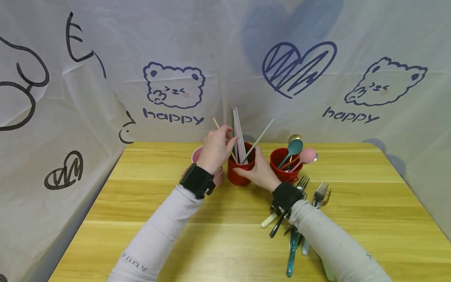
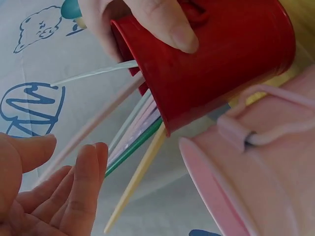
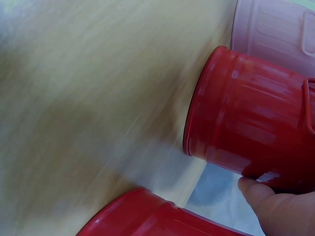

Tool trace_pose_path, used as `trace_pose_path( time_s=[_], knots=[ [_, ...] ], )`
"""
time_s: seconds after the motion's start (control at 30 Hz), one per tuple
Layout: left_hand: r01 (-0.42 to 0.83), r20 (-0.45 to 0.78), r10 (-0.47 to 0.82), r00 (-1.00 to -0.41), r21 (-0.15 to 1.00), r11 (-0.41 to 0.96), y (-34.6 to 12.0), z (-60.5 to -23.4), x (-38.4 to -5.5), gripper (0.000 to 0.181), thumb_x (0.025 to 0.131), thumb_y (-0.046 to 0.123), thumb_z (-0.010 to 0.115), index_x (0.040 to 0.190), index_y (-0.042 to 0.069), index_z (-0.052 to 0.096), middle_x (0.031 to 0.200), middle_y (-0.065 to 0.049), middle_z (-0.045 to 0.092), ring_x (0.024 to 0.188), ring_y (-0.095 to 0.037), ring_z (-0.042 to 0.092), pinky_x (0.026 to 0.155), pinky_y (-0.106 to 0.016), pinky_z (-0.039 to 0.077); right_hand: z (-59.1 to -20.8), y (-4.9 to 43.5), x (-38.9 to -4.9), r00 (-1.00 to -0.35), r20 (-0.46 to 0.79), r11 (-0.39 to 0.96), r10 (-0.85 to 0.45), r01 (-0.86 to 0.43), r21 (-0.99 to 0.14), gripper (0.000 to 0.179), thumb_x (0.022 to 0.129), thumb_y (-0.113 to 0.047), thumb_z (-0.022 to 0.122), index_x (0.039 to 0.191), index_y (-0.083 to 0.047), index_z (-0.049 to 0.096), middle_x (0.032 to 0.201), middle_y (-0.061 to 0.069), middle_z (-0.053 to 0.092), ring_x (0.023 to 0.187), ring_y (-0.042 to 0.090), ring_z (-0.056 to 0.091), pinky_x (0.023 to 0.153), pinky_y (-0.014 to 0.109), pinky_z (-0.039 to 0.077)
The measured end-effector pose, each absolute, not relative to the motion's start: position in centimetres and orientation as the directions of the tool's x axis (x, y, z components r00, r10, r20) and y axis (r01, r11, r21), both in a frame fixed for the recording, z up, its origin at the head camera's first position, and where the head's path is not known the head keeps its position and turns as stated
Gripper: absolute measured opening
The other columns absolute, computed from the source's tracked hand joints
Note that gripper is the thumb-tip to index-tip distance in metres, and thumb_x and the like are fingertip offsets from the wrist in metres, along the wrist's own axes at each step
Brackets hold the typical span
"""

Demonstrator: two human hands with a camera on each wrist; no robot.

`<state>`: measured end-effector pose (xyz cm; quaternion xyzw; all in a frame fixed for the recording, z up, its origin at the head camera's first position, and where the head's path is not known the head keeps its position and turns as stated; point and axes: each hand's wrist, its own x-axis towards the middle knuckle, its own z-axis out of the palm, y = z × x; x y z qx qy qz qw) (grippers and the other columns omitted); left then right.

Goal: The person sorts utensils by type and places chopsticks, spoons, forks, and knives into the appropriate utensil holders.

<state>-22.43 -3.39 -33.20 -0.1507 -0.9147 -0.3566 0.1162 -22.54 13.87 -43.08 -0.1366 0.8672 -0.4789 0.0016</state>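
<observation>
A red bucket [image 1: 237, 177] stands near the table's back edge with several chopsticks [image 1: 240, 137] in it, in white, pink, green and yellow. One pale green chopstick leans right, a yellow one left. My right hand [image 1: 261, 172] grips the bucket's side, its thumb on the outer wall near the rim. My left hand [image 1: 215, 147] is beside the chopsticks, above the pink bucket [image 2: 266, 162]. In the left wrist view its thumb and fingers [image 2: 81, 191] are apart, with nothing visibly pinched between them.
Right of it, a second red bucket [image 1: 291, 177] holds spoons, among them a teal spoon [image 1: 295, 147] and a pink spoon [image 1: 307, 155]. Several forks [image 1: 320, 194] and other cutlery lie under and beside my right forearm. A white cloth [image 1: 225, 47] with drawings hangs behind the table.
</observation>
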Motion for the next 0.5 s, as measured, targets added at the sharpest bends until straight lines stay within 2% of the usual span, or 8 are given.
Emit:
trace_pose_path(
  time_s=[0.13, 0.3, 0.5],
  knots=[
    [0.372, 0.326, 0.206, -0.923, 0.608, 0.701, -3.9, -33.4, -22.2, 0.029, 0.099, 0.018, 0.065, 0.123, 0.002, 0.063, 0.108, -0.015, 0.074, 0.079, -0.025, 0.071, 0.066, -0.031, 0.061, -43.1, 13.8, -22.5, -0.96, 0.146, 0.51, -0.237, -0.251, -0.823, 0.085, 0.085, -0.026, 0.081, 0.147, -0.002, 0.028, 0.143, 0.02, 0.05, 0.129, 0.035, 0.053, 0.114, 0.052, 0.045],
    [0.417, 0.373, 0.218, -0.902, 0.619, 0.665, -4.8, -33.7, -21.7, 0.023, 0.098, 0.011, 0.064, 0.119, 0.001, 0.066, 0.107, -0.016, 0.074, 0.089, -0.026, 0.075, 0.075, -0.034, 0.063, -43.1, 13.6, -22.5, -0.957, 0.168, 0.511, -0.235, -0.269, -0.816, 0.085, 0.084, -0.026, 0.082, 0.145, -0.001, 0.029, 0.141, 0.022, 0.051, 0.128, 0.036, 0.054, 0.113, 0.052, 0.045],
    [0.46, 0.427, 0.219, -0.877, 0.618, 0.638, -5.9, -34.8, -20.4, 0.02, 0.098, 0.012, 0.063, 0.115, 0.003, 0.068, 0.104, -0.013, 0.075, 0.083, -0.024, 0.074, 0.076, -0.035, 0.063, -43.2, 13.7, -22.5, -0.959, 0.179, 0.503, -0.221, -0.27, -0.821, 0.084, 0.083, -0.026, 0.083, 0.143, 0.0, 0.031, 0.137, 0.023, 0.052, 0.125, 0.037, 0.055, 0.111, 0.052, 0.047]
  ],
)
